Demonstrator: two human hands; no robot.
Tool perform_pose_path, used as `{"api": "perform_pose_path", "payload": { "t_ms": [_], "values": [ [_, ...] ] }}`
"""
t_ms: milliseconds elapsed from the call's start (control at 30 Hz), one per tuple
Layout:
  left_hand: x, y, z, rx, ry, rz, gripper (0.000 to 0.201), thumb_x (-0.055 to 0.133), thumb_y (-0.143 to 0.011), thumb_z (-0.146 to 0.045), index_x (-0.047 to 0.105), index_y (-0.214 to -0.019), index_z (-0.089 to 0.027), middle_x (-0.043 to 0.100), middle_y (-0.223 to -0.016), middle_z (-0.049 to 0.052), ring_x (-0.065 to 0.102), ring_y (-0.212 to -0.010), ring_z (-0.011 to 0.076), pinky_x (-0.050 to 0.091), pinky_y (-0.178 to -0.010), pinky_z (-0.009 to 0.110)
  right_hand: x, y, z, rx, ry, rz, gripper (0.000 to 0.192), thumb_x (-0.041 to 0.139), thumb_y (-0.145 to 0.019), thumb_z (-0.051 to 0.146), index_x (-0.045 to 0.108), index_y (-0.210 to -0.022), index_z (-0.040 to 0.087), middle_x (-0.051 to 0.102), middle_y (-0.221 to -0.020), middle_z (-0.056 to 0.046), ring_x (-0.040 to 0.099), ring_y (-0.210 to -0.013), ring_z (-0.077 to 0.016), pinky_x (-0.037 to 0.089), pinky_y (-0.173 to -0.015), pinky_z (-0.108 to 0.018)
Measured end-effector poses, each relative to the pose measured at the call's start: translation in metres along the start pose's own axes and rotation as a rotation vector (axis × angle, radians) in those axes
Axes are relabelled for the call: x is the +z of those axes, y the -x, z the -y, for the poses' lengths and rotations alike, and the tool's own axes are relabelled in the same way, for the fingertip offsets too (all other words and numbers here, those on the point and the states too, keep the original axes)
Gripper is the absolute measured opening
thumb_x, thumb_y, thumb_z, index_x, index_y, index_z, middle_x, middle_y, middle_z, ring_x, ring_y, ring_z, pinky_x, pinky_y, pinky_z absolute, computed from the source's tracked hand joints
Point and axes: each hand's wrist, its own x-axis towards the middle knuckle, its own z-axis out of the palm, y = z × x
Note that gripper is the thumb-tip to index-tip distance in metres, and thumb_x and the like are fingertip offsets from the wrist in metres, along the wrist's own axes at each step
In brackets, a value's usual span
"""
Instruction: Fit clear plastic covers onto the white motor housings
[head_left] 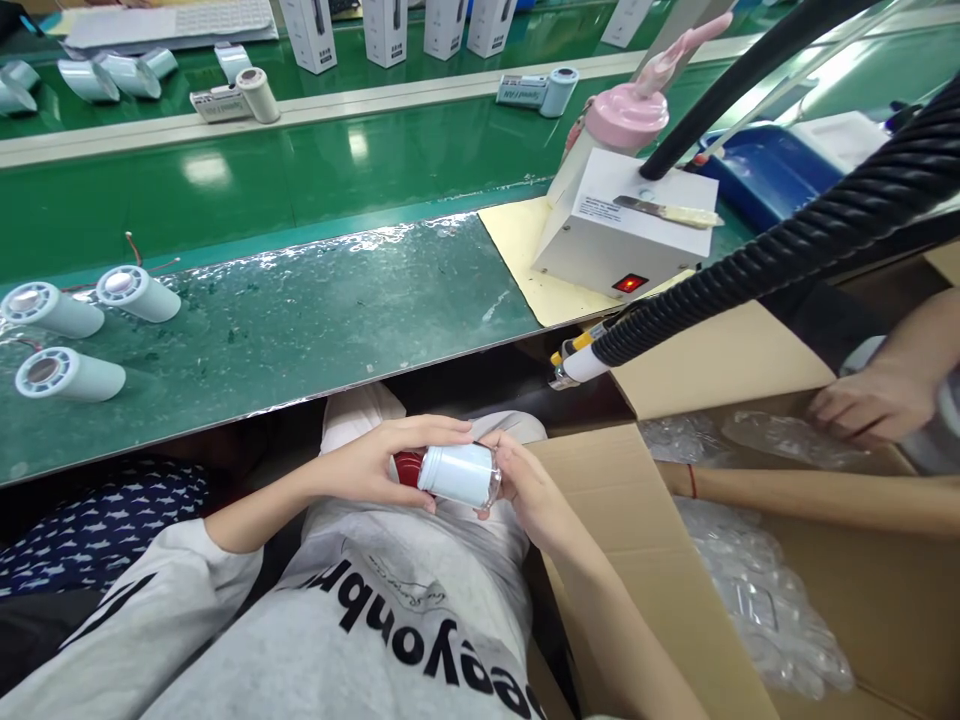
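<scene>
Over my lap, both hands hold a small white cylinder [459, 473] with a red end and a clear end cap. My left hand [379, 462] wraps its red end from the left. My right hand [517, 480] grips the clear end from the right. Three similar white cylinders [71, 330] lie on the green bench mat at the left.
A cardboard box [750, 560] of clear plastic parts stands at my right, where another person's hand [862, 405] reaches in. A white device with a red switch [622, 235] and a black corrugated hose [787, 260] are ahead right. Boxes and cylinders sit beyond the conveyor.
</scene>
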Motion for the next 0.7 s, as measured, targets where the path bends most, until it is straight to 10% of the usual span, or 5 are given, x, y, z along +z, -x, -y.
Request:
{"api": "perform_pose_path", "payload": {
  "t_ms": [500, 600, 700],
  "values": [
    [0.004, -0.001, -0.008, -0.010, 0.002, -0.031, 0.061, 0.080, -0.084, -0.029, 0.060, -0.142, -0.030, 0.063, -0.143, 0.013, 0.060, -0.131, 0.0301, 0.050, -0.110, 0.047, 0.008, 0.003, -0.005, 0.250, -0.156, 0.145, 0.072, 0.057, -0.075, 0.091, 0.066, -0.087, 0.020, 0.066, -0.059, -0.003, 0.061, -0.043, -0.0164, 0.055, -0.042, -0.028],
    [0.006, -0.001, -0.015, -0.122, 0.062, -0.071, 0.062, 0.080, -0.082, -0.031, 0.061, -0.141, -0.026, 0.064, -0.138, 0.014, 0.062, -0.126, 0.0291, 0.057, -0.098, 0.039, 0.004, 0.006, -0.011, 0.078, -0.017, 0.117, 0.078, 0.046, -0.079, 0.093, 0.064, -0.101, 0.020, 0.073, -0.077, -0.008, 0.070, -0.057, -0.0203, 0.062, -0.055, -0.033],
    [0.009, 0.001, -0.018, -0.249, 0.172, -0.106, 0.063, 0.081, -0.081, -0.033, 0.061, -0.139, -0.023, 0.064, -0.135, 0.013, 0.067, -0.114, 0.0252, 0.060, -0.089, 0.033, -0.002, 0.010, -0.017, -0.350, 0.262, -0.007, 0.076, 0.057, -0.084, 0.083, 0.050, -0.134, 0.026, 0.066, -0.134, -0.018, 0.072, -0.112, -0.0291, 0.064, -0.089, -0.043]
  ]
}}
